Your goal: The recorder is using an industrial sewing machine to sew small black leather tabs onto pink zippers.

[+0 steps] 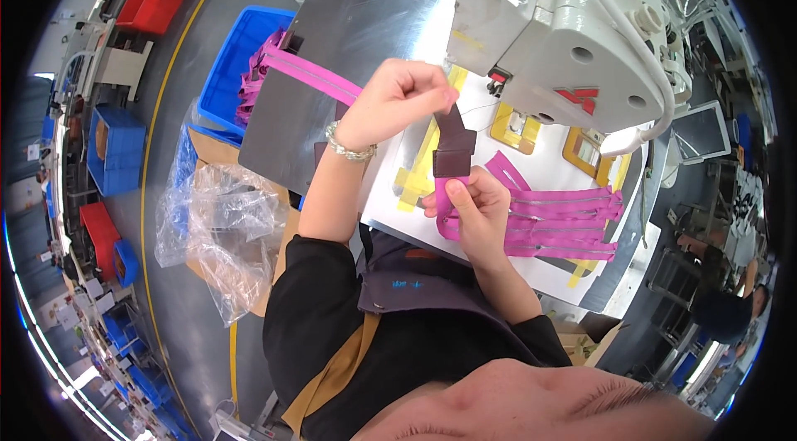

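Observation:
My left hand (403, 100) is pinched on the upper end of a dark brown strip (455, 129), which looks like leather. Below it, my right hand (473, 208) grips a pink zipper tape (452, 185) with a dark brown piece (452, 162) at its upper end. More pink zippers (556, 204) lie in rows just right of that hand on the white work surface (390, 208). Behind my left hand another pink zipper length (307, 71) stretches across a metal plate (340, 1) toward a blue bin (216, 88) heaped with pink zippers.
A white industrial machine (589, 67) stands over the work surface, near yellow jigs (510, 129). Crumpled clear plastic (224, 233) covers cardboard at the left. Red bins (154, 1) and blue bins (116, 154) line the floor's left side. Another person (722, 312) is at the far right.

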Demonstrator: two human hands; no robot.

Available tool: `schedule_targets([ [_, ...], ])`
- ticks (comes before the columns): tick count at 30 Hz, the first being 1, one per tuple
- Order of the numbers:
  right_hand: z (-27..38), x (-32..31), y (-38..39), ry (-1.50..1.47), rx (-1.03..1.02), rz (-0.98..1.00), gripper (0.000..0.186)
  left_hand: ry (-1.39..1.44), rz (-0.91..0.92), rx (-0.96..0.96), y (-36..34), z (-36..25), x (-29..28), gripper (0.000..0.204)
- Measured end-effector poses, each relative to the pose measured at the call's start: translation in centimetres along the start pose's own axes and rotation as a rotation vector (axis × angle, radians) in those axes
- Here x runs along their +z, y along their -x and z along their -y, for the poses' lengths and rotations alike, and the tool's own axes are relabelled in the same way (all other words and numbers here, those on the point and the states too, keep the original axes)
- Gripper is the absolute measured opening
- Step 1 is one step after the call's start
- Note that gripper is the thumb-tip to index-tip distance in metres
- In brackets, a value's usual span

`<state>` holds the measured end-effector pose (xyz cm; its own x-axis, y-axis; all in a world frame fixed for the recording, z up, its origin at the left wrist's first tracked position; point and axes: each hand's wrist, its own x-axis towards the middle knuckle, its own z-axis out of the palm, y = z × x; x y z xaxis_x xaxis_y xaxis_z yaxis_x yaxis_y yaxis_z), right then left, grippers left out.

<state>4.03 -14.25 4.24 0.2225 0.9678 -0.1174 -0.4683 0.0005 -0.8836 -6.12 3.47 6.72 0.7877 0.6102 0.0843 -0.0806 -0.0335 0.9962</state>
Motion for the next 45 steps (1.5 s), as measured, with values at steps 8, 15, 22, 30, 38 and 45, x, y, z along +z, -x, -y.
schedule_targets([
  [8,0.0,-0.6,-0.2,-0.011,-0.018,-0.111,0.016,-0.378,-0.324,0.31,0.1,0.6,0.6,0.024],
  [15,-0.2,-0.9,-0.4,-0.061,-0.078,-0.083,0.012,-0.264,0.096,-0.083,1.9,-0.3,0.8,0.027],
  [22,-0.7,-0.7,-1.0,-0.078,0.004,-0.075,0.011,-0.414,-0.045,0.067,4.6,1.3,4.5,0.012],
  [30,-1.9,-0.6,-1.0,0.115,0.136,0.04,0.019,-0.234,-0.293,-0.126,5.7,2.2,4.3,0.015],
  [38,-2.1,-0.3,-1.1,0.265,0.179,0.112,0.019,0.016,-0.385,-0.253,5.0,3.4,2.6,0.018],
  [45,-2.3,0.0,-1.3,0.199,0.207,0.075,0.02,0.066,-0.304,-0.197,3.8,3.7,2.1,0.02],
])
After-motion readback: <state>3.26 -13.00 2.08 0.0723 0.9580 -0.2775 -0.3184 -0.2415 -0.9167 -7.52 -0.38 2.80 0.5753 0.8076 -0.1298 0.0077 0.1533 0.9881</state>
